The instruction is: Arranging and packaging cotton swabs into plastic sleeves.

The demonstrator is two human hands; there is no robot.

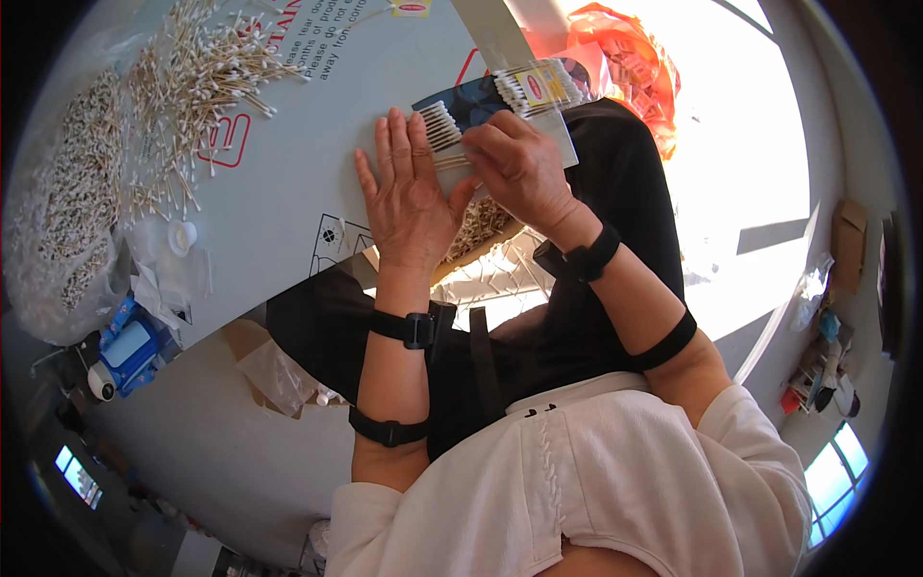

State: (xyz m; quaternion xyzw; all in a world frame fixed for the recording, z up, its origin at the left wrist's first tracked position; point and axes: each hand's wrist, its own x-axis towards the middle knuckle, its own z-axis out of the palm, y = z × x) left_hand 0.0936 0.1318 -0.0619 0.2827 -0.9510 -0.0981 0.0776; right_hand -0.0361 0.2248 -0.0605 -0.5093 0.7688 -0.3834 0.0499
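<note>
My left hand [413, 197] lies flat on the grey table board [298, 183], fingers stretched out, its fingertips beside a short row of cotton swabs [439, 126]. The row rests on a dark blue sheet or bag [475, 102]. My right hand [524, 168] is closed, with thumb and fingers pinched together just right of the row; what they hold is hidden. A few swab sticks [452, 163] lie between the two hands. Beyond my right hand is a clear pack of cotton swabs [538, 87] with a yellow and red label.
Loose cotton swabs [207, 72] are heaped at the far left, beside a big clear bag full of swabs [82, 183]. An orange plastic bag [630, 67] stands past the table's right edge. Below the near edge sits a box of swabs [481, 227]. A blue-and-white object [130, 346] is at left.
</note>
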